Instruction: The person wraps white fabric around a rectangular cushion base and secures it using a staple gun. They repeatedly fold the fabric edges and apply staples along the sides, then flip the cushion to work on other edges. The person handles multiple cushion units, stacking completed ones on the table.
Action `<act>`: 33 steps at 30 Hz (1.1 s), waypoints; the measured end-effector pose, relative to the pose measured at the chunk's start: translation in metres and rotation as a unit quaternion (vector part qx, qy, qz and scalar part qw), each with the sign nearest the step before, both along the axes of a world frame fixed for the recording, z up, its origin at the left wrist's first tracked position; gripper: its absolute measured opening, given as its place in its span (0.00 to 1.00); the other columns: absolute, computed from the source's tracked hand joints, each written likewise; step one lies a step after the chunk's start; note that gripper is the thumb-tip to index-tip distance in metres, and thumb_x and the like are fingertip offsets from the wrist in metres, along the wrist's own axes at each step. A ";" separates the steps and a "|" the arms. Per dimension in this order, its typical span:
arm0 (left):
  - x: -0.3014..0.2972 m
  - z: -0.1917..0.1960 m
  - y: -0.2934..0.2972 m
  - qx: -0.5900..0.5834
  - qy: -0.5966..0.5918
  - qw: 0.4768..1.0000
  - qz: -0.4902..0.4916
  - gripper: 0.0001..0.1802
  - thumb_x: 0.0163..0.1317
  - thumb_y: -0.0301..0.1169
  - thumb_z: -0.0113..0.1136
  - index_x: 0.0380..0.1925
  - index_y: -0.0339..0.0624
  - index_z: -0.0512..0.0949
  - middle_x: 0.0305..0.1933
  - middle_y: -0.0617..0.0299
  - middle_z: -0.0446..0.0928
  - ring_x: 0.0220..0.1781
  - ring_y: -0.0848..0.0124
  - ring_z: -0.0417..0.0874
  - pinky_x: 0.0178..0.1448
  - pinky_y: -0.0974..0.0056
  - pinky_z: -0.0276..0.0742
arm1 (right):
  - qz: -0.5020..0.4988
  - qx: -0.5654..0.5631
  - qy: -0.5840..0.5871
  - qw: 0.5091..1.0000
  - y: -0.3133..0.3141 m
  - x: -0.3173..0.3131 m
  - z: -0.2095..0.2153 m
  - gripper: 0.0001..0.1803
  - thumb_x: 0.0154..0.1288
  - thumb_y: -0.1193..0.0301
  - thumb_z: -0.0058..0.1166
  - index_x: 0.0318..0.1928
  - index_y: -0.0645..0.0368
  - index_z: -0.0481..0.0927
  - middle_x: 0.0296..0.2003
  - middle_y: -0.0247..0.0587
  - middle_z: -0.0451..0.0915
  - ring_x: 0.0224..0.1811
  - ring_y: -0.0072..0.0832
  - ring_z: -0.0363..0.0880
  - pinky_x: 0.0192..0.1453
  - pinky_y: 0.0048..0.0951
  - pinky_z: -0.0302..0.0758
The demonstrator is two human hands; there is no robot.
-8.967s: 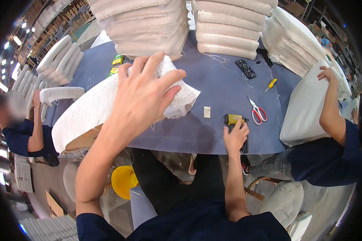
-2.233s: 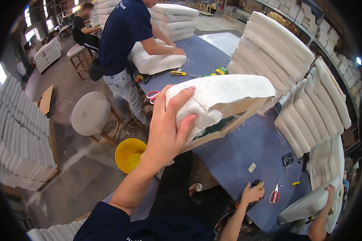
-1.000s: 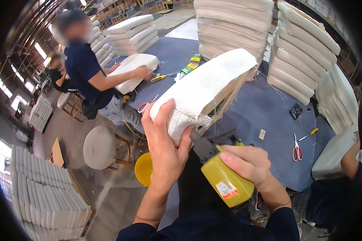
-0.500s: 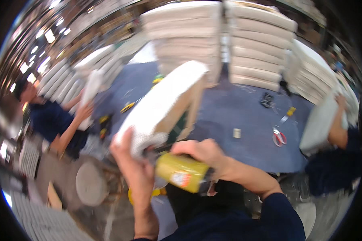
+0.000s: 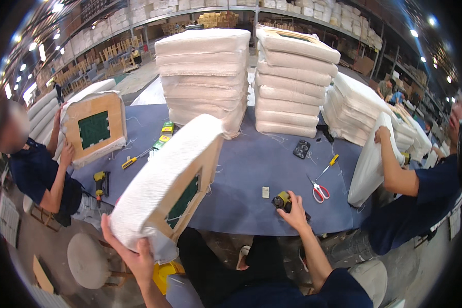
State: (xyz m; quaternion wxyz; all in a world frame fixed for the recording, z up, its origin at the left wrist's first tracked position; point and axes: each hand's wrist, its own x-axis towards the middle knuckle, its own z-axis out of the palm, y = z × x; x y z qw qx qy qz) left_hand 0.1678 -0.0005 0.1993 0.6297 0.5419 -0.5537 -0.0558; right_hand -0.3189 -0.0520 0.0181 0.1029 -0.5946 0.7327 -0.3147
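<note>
Holds the fabric-covered seat cushion [image 5: 161,177] tilted over the near edge of the worktop [image 5: 236,208], left of middle, pinching its near corner between thumb and fingers of the left hand [image 5: 137,258]; could let the wooden frame [image 5: 205,162] swing or drop past that edge if gripping mainly cloth there. Rests the right hand [image 5: 297,213] on the yellow-and-black staple gun [image 5: 281,200], just inside the near edge, right of middle, with fingers partly spread; cannot tell whether closed round the handle. Could knock it off through nearness to the edge, or catch the red-handled scissors [image 5: 321,193] toward the right edge by sweeping wide.
</note>
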 end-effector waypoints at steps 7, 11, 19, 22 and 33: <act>-0.021 -0.023 -0.027 0.164 0.016 0.958 -0.236 0.36 0.87 0.53 0.37 0.84 0.44 0.61 0.77 0.48 0.72 0.71 0.58 0.78 0.79 0.52 0.67 | 0.087 -0.078 -0.717 0.687 0.047 0.099 0.096 0.49 0.80 0.46 0.60 0.87 0.58 0.53 0.84 0.46 0.59 0.83 0.43 0.61 0.83 0.53 0.61; 0.043 -0.185 -0.085 0.517 -0.261 0.814 0.049 0.47 0.76 0.64 0.53 0.86 0.52 0.60 0.86 0.41 0.62 0.83 0.43 0.68 0.81 0.31 0.59 | 0.000 -0.069 -0.600 0.797 0.063 0.118 0.079 0.47 0.78 0.58 0.63 0.85 0.63 0.52 0.77 0.56 0.67 0.77 0.44 0.69 0.79 0.46 0.69; 0.083 -0.278 -0.061 0.311 0.169 0.935 -0.016 0.28 0.86 0.48 0.51 0.51 0.28 0.83 0.45 0.53 0.87 0.47 0.69 0.82 0.57 0.59 0.79 | 0.123 -0.119 -0.477 0.862 0.054 0.107 0.093 0.50 0.68 0.66 0.69 0.83 0.67 0.56 0.73 0.55 0.71 0.74 0.41 0.72 0.80 0.41 0.67; 0.062 -0.224 -0.062 0.264 0.135 0.955 0.001 0.23 0.86 0.42 0.50 0.54 0.29 0.81 0.48 0.50 0.86 0.50 0.66 0.82 0.61 0.58 0.77 | 0.083 -0.067 -0.507 0.855 -0.006 0.079 0.107 0.50 0.67 0.64 0.70 0.84 0.63 0.60 0.72 0.52 0.74 0.73 0.39 0.74 0.77 0.40 0.71; -0.115 0.126 -0.004 -0.206 -0.136 0.878 -0.410 0.16 0.72 0.37 0.61 0.54 0.43 0.87 0.58 0.49 0.87 0.59 0.52 0.88 0.62 0.50 0.81 | 0.129 -0.114 0.115 0.978 -0.126 0.113 -0.069 0.30 0.75 0.57 0.61 0.72 0.56 0.80 0.78 0.55 0.72 0.82 0.56 0.65 0.85 0.62 0.58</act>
